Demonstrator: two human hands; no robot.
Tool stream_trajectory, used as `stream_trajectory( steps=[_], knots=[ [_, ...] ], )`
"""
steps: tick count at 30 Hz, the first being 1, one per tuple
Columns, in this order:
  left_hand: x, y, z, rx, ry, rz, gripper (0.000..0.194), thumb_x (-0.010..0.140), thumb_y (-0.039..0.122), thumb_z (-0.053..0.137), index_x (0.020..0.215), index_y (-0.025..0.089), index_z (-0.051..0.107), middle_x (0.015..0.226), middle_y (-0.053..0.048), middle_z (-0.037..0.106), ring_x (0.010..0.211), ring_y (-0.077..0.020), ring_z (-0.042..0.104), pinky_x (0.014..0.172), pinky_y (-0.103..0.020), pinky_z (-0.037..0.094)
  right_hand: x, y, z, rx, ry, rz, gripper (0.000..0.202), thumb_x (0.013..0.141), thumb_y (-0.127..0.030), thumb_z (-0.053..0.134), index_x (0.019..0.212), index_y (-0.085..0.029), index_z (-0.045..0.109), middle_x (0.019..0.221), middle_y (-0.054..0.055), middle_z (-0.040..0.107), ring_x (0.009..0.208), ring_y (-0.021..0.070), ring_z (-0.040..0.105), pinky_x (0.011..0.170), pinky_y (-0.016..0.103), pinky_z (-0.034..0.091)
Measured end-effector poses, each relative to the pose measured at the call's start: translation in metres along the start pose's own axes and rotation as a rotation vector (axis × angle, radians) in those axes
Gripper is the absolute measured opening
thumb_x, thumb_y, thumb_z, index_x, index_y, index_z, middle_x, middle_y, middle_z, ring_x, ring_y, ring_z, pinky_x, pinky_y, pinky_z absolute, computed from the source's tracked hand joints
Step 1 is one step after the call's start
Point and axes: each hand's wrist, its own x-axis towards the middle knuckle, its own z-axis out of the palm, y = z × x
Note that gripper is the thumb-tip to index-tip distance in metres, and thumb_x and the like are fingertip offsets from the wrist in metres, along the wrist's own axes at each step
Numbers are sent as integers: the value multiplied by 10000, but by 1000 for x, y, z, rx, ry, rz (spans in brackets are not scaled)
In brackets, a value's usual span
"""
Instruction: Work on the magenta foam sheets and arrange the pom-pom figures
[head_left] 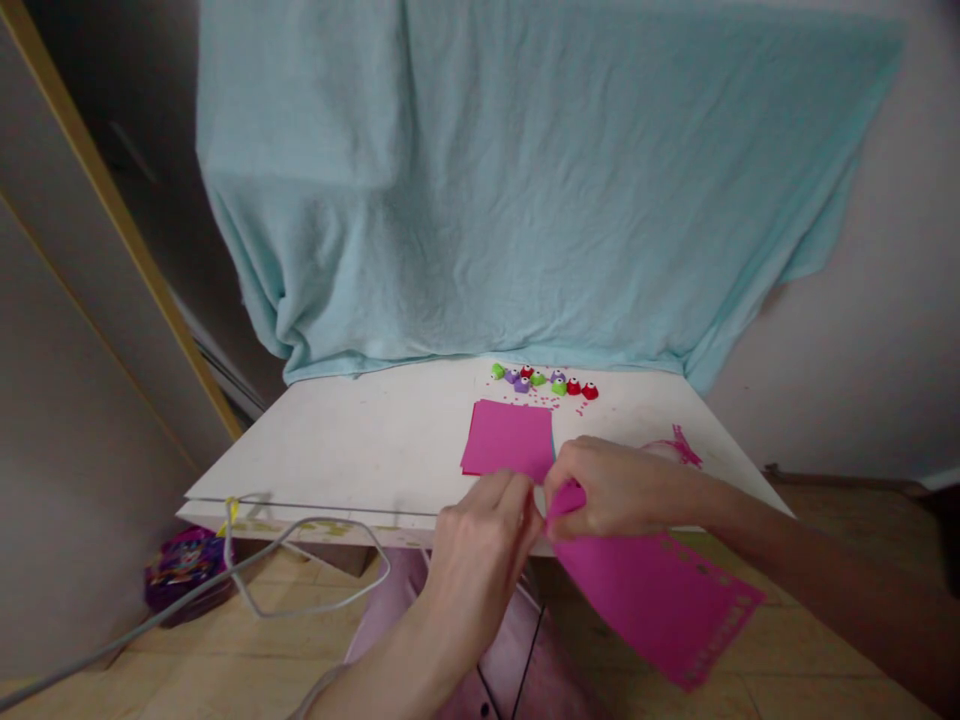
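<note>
My right hand [604, 488] is closed on a bright pink sheet of paper [645, 590], which hangs over the table's front edge. Cut-out holes run along the sheet's far borders. My left hand [487, 530] is beside it with fingertips pinched together near the sheet's upper left corner; what they hold, if anything, is hidden. Just beyond both hands lies a stack of square pink paper [510, 436], with red and blue edges peeking out beneath. Behind the stack stand several small red, green and purple pieces [559, 386] with white eye-like dots.
Tiny pink paper bits [551, 403] are scattered by the coloured pieces. Pink paper shreds [684, 448] lie on the right of the white table [360, 430]. A light blue cloth [525, 180] hangs behind. A pale cable [300, 610] loops at the front left.
</note>
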Motion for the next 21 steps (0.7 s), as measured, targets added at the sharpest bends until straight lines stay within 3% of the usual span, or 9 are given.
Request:
stream_trajectory(
  steps=[3,6,8,13,17,21],
  knots=[
    [14,-32,5,71,130,-117,86,889,223,525,899,201,607,848,-26,657,758,-152,615,699,-245,445,-11,-4,5,87,-135,-35,68,677,-208,674,679,-165,727,534,-37,587,517,90,489,478,199,304],
    [27,-54,13,-51,77,-90,88,873,244,544,878,195,617,828,-21,664,746,-149,624,712,-251,468,-20,5,3,162,-75,52,129,717,-277,679,737,-170,749,584,-23,630,570,111,544,501,194,331],
    [37,-54,22,-171,24,-52,85,865,221,546,882,188,622,836,-19,669,753,-146,624,747,-264,481,-24,18,-2,217,-48,123,201,718,-358,703,754,-168,757,595,-12,639,575,126,549,497,203,328],
    [80,-9,53,-436,-112,51,188,904,305,556,918,138,638,873,-44,661,779,-153,622,749,-295,517,-36,46,-9,328,27,146,298,725,-447,716,760,-154,753,640,7,654,602,139,544,518,218,334],
    [114,35,73,-521,-152,125,320,922,349,549,1183,164,563,1184,-89,584,1002,-195,601,851,-397,529,-52,58,-10,402,100,178,317,724,-469,724,737,-152,732,617,1,619,570,127,509,494,221,303],
    [129,60,84,-608,-168,166,314,933,353,528,1184,171,571,1210,-85,574,1035,-209,590,875,-401,520,-69,72,-6,602,245,281,358,711,-501,735,787,-151,719,613,2,615,527,120,499,464,216,297]
  ],
)
